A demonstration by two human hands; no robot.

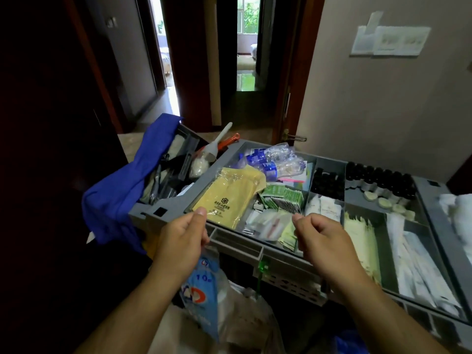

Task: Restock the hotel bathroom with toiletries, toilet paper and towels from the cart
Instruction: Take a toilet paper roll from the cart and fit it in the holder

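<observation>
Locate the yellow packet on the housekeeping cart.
Head view: the yellow packet lies in the left compartment of the grey tray, just beyond the left hand, crumpled water bottles behind it, green sachets to its right.

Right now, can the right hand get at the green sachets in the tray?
Probably yes: the green sachets lie uncovered in the open tray just beyond the right hand, nothing between them.

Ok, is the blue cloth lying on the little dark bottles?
No, the blue cloth hangs over the left end of the cart, far from the dark bottles.
</observation>
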